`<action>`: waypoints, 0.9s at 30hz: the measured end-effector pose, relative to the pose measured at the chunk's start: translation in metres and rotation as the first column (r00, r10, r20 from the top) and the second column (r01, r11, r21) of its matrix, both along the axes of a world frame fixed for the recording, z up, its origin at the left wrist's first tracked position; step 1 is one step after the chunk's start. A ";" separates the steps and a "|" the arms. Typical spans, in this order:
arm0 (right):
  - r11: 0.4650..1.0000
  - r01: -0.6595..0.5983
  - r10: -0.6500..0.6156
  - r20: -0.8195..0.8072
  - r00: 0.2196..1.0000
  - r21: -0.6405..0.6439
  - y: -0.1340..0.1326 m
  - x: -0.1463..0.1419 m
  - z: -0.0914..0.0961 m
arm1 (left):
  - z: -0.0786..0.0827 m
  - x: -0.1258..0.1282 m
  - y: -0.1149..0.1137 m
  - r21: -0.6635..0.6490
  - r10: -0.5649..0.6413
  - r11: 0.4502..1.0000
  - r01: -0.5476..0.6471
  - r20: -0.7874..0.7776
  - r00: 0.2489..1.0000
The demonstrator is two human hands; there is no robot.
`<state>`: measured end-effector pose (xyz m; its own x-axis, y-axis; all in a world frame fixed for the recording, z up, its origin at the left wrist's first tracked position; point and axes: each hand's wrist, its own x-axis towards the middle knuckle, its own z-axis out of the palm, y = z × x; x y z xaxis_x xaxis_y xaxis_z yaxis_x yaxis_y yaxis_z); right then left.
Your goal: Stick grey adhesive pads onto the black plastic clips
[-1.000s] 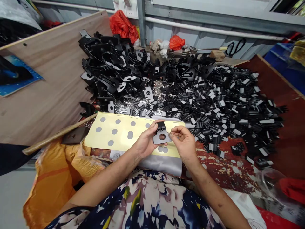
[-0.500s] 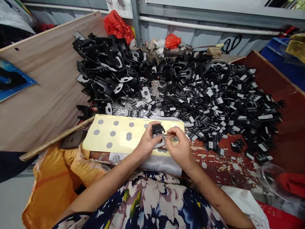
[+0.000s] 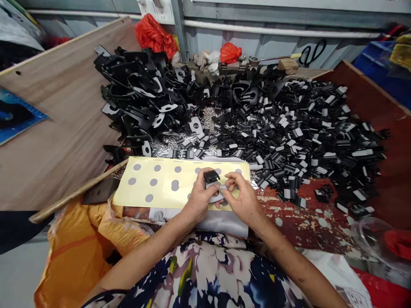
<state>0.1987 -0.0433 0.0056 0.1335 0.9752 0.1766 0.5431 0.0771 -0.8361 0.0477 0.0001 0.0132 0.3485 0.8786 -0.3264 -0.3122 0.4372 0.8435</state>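
Note:
My left hand is closed around a black plastic clip part with a grey pad on it, held over the yellow backing sheet dotted with grey round stickers. My right hand is pinched against the same part from the right, thumb and fingers pressing on its grey face. Both hands meet just above my lap. Beyond the sheet lies a large heap of small black clip parts and a pile of bigger black pieces.
A wooden board leans at the left, a wooden stick beside the sheet. Small shiny metal bits lie between the piles. Scissors and red bags sit at the back. An orange bag lies at lower left.
My right hand moved left onto the black part and now presses on it; both hands dropped slightly toward the yellow sheet.

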 end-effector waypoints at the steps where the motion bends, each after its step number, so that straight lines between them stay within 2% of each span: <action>1: 0.995 -0.061 0.047 -0.167 0.985 -0.083 0.001 0.002 -0.003 | 0.003 -0.002 -0.002 -0.022 -0.048 0.999 0.048 0.018 0.999; 3: 0.973 -0.162 0.078 -0.428 0.901 -0.165 0.001 0.006 -0.010 | 0.006 -0.010 -0.008 -0.082 -0.175 0.980 0.184 0.099 0.979; 5: 0.963 -0.208 0.097 -0.498 0.862 -0.173 -0.001 0.011 -0.018 | 0.005 -0.020 -0.010 -0.115 -0.328 0.928 0.353 0.193 0.925; 6: 0.966 -0.205 0.115 -0.448 0.887 -0.160 -0.002 0.014 -0.021 | 0.005 -0.025 -0.006 -0.121 -0.407 0.892 0.436 0.209 0.889; 8: 0.985 -0.157 0.139 -0.210 0.968 -0.075 -0.003 0.017 -0.028 | 0.012 -0.033 0.014 -0.122 -0.539 0.824 0.553 0.135 0.832; 9: 0.990 -0.139 0.139 -0.066 0.988 -0.007 -0.004 0.016 -0.030 | 0.023 -0.037 0.031 -0.109 -0.573 0.811 0.575 0.058 0.818; 10: 0.988 -0.138 0.133 0.066 0.989 0.066 -0.006 0.013 -0.033 | 0.038 -0.041 0.051 -0.077 -0.571 0.820 0.568 -0.020 0.821; 11: 0.979 -0.165 0.142 0.177 0.974 0.122 -0.007 0.009 -0.035 | 0.058 -0.046 0.073 -0.008 -0.529 0.847 0.531 -0.099 0.843; 12: 0.966 -0.213 0.167 0.271 0.948 0.150 -0.009 0.004 -0.037 | 0.081 -0.051 0.097 0.118 -0.417 0.895 0.430 -0.122 0.901; 13: 0.952 -0.267 0.200 0.355 0.913 0.149 -0.010 -0.001 -0.039 | 0.104 -0.058 0.120 0.240 -0.288 0.924 0.299 -0.084 0.954; 14: 0.941 -0.315 0.234 0.433 0.870 0.124 -0.011 -0.007 -0.042 | 0.124 -0.066 0.140 0.339 -0.146 0.928 0.154 -0.050 0.988; 15: 0.933 -0.349 0.262 0.505 0.823 0.085 -0.012 -0.012 -0.045 | 0.140 -0.076 0.156 0.417 -0.021 0.908 0.039 -0.047 0.999; 16: 0.930 -0.365 0.278 0.566 0.776 0.043 -0.013 -0.016 -0.049 | 0.148 -0.088 0.166 0.493 0.083 0.870 -0.023 -0.099 0.992; 17: 0.930 -0.367 0.283 0.613 0.737 0.012 -0.013 -0.019 -0.052 | 0.149 -0.101 0.168 0.578 0.130 0.816 0.000 -0.184 0.974; 18: 0.932 -0.362 0.276 0.647 0.711 0.000 -0.013 -0.021 -0.056 | 0.143 -0.115 0.163 0.651 0.128 0.751 0.110 -0.306 0.943; 19: 0.934 -0.357 0.261 0.671 0.694 0.005 -0.012 -0.022 -0.060 | 0.131 -0.130 0.150 0.688 0.089 0.665 0.291 -0.460 0.883; 20: 0.936 -0.352 0.241 0.687 0.686 0.023 -0.011 -0.023 -0.063 | 0.115 -0.145 0.131 0.661 0.044 0.557 0.502 -0.628 0.777; 21: 0.936 -0.350 0.220 0.697 0.682 0.047 -0.010 -0.023 -0.065 | 0.096 -0.159 0.108 0.562 0.008 0.432 0.706 -0.784 0.620; 22: 0.933 -0.351 0.202 0.705 0.680 0.072 -0.009 -0.022 -0.067 | 0.075 -0.171 0.083 0.416 0.022 0.353 0.838 -0.899 0.437; 23: 0.930 -0.354 0.184 0.710 0.680 0.098 -0.008 -0.022 -0.069 | 0.055 -0.183 0.059 0.268 0.085 0.357 0.895 -0.963 0.255; 24: 0.926 -0.359 0.171 0.714 0.680 0.120 -0.007 -0.021 -0.070 | 0.036 -0.193 0.037 0.157 0.154 0.398 0.904 -0.983 0.102; 25: 0.921 -0.365 0.161 0.716 0.679 0.139 -0.006 -0.021 -0.070 | 0.019 -0.202 0.018 0.089 0.223 0.454 0.887 -0.975 -0.016; 26: 0.915 -0.372 0.155 0.718 0.678 0.154 -0.005 -0.020 -0.070 | 0.005 -0.210 0.004 0.061 0.286 0.508 0.859 -0.953 -0.102; 27: 0.910 -0.380 0.152 0.719 0.678 0.166 -0.005 -0.020 -0.070 | -0.006 -0.217 -0.005 0.060 0.340 0.546 0.836 -0.927 -0.156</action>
<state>0.1789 -0.0486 -0.0641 -0.3914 0.8395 0.3769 0.8650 0.4753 -0.1606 -0.1694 -0.0053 0.0076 0.5079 0.8483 -0.1498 0.8583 -0.5131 0.0043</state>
